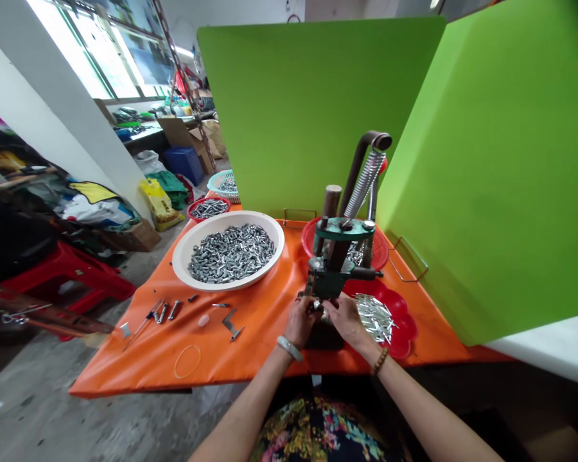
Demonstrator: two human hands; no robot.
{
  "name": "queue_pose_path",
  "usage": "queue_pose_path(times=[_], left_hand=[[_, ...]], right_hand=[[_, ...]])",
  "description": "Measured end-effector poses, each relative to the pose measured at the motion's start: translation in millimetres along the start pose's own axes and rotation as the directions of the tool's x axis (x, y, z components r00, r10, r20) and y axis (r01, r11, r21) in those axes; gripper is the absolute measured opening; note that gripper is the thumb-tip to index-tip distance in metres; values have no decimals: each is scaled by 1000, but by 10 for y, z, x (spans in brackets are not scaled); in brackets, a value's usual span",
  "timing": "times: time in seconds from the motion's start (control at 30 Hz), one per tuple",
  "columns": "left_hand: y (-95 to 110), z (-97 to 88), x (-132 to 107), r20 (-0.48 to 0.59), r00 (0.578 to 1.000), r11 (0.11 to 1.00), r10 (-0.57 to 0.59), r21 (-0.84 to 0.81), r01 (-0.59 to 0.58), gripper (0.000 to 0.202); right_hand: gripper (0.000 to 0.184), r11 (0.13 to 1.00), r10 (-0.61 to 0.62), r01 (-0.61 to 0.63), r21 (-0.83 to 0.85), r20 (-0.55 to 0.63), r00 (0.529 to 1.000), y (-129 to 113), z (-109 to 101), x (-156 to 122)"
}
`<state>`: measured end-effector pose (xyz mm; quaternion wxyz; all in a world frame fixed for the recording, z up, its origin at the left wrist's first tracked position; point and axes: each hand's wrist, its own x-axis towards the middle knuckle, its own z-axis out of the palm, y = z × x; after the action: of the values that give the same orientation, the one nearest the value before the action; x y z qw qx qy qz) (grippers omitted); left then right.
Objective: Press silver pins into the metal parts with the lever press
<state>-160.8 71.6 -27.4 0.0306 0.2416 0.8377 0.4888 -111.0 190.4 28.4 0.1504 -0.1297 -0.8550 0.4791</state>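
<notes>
A green hand press [330, 279] with a coil spring [366, 183] on its lever stands on the orange-covered table. Under its head, my left hand [300, 321] pinches a small shiny metal part [317, 305]. My right hand [345, 317] reaches in from the other side, its fingers closed close to the same part; what they grip is too small to make out. Just right of that hand lies a red scalloped tray [407, 321] of thin silvery pins [376, 317]. Left of the press sits a white basin [180, 273] filled with small grey metal parts [234, 253].
Behind the press stands a red basket [380, 247] with metal pieces. Smaller baskets, one red [190, 213] and one light blue [216, 183], stand at the back left. Loose bolts [174, 310], a bent metal plate [231, 324] and a rubber band [187, 362] lie front left. Green panels [318, 115] border the table.
</notes>
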Motion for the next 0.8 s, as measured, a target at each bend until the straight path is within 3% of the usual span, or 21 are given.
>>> queue_pose_path(times=[0.13, 0.27, 0.4, 0.53, 0.6, 0.7, 0.8], left_hand=[[70, -5, -17, -41, 999, 1000, -12, 2, 12, 26], [175, 0, -13, -139, 990, 1000, -3, -11, 1, 16], [196, 4, 20, -130, 991, 999, 39, -14, -42, 6], [168, 4, 27, -131, 989, 997, 65, -22, -68, 4], [167, 2, 18, -137, 989, 997, 59, -34, -65, 6], [182, -3, 4, -134, 990, 998, 45, -42, -51, 8], [195, -6, 0, -131, 990, 998, 43, -40, -49, 7]], right_hand=[[16, 989, -117, 116, -89, -8, 993, -6, 26, -18], [19, 994, -87, 87, -64, 5, 996, 1, 48, -34], [20, 997, 6, -13, 72, 100, 995, 39, -58, 13], [26, 925, 98, -194, 326, 289, 952, -29, -592, 400], [26, 838, 90, -178, 515, 193, 977, -221, -977, 723], [28, 749, -5, -72, 658, 115, 993, -744, -1465, 1218], [37, 681, -159, 38, 732, 97, 983, -1375, -1679, 1551]])
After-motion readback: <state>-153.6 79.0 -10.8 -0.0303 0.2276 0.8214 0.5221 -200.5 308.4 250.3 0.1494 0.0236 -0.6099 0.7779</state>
